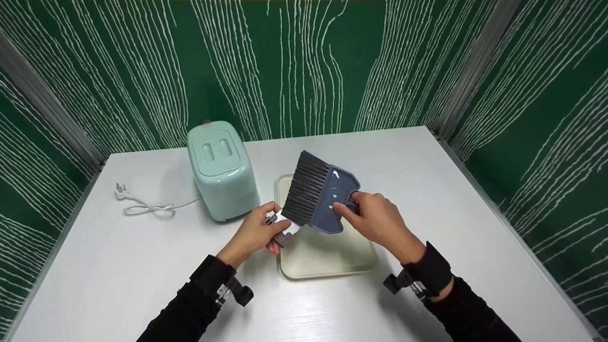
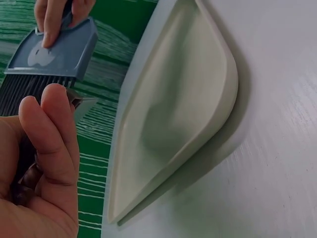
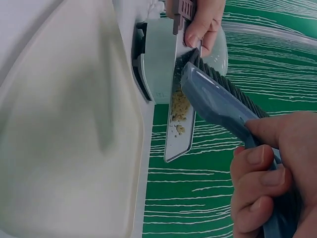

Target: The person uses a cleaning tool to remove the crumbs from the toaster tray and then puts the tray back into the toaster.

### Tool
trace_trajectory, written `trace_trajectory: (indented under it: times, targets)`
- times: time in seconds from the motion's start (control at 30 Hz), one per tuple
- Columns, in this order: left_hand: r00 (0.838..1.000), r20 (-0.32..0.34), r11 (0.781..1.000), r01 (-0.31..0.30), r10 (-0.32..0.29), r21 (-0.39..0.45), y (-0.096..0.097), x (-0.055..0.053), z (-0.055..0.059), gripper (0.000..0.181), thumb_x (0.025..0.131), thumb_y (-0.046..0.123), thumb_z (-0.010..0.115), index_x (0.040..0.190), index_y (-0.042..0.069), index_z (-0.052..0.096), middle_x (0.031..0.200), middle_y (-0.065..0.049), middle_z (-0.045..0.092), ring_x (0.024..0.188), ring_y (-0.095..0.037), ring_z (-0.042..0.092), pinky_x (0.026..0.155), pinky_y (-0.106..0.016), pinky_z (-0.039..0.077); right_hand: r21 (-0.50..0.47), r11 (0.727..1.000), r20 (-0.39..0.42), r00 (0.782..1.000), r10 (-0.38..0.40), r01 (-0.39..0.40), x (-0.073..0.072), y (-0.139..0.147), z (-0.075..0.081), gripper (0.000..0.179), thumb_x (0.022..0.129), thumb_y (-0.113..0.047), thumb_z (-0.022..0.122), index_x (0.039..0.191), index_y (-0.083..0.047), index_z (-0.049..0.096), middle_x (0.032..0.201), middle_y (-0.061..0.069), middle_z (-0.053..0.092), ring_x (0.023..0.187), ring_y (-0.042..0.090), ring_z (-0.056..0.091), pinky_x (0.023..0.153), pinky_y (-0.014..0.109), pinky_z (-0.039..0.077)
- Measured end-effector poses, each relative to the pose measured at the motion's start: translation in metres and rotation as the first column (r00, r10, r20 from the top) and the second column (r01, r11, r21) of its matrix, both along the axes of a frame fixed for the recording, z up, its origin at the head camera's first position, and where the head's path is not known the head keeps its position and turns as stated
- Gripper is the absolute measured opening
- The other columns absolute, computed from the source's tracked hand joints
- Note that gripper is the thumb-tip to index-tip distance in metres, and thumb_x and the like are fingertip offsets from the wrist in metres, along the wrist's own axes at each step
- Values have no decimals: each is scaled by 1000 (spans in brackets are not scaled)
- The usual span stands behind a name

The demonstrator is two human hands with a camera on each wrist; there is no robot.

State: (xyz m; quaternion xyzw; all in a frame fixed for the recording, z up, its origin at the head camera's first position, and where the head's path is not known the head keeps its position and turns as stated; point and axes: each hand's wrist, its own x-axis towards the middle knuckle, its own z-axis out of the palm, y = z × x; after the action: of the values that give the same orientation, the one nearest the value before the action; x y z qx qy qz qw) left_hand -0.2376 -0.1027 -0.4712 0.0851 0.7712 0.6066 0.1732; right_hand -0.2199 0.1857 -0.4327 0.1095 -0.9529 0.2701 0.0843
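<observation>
My right hand (image 1: 380, 221) grips a small blue brush (image 1: 335, 202) with long black bristles. The bristles lean toward the left and touch one end of a narrow metal crumb tray (image 3: 173, 141). My left hand (image 1: 256, 230) pinches this crumb tray by its grey end, thumb on top. In the right wrist view, yellowish crumbs (image 3: 180, 106) lie along the crumb tray. Below both hands a shallow cream tray (image 1: 327, 263) rests on the table. In the head view the brush hides most of the crumb tray.
A mint-green toaster (image 1: 221, 185) stands on the white table (image 1: 427, 180), left of the cream tray. Its white cord (image 1: 156, 208) and plug (image 1: 121, 191) lie further left. Green walls with white streaks (image 1: 304, 71) rise around the table.
</observation>
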Motion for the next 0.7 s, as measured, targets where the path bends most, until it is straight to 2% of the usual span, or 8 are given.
trace_trajectory:
  times: [0.13, 0.37, 0.7]
  targets:
    - [1000, 2, 1000, -7, 7, -21, 1, 0, 1, 21, 104, 11, 71, 109, 7, 52, 62, -6, 70, 41, -9, 62, 41, -25, 53, 44, 999, -31, 999, -15, 17, 0, 2, -2, 47, 101, -45, 73, 70, -15, 53, 60, -7, 40, 55, 12, 42, 52, 29, 30]
    - [999, -34, 998, -16, 14, -66, 3, -1, 2, 20, 103, 12, 72, 110, 8, 53, 62, -5, 69, 39, -8, 59, 40, -25, 52, 114, 993, -81, 996, -34, 44, 1, 9, -6, 49, 102, -45, 73, 70, -15, 51, 59, -5, 38, 53, 15, 43, 51, 30, 29]
    - [998, -69, 997, 4, -10, -77, 3, -1, 1, 21, 102, 10, 71, 110, 5, 52, 61, -5, 71, 39, -9, 60, 41, -29, 54, 203, 975, -205, 978, -46, 89, 1, 18, -14, 48, 102, -45, 72, 71, -13, 54, 56, 0, 47, 48, 19, 48, 47, 30, 29]
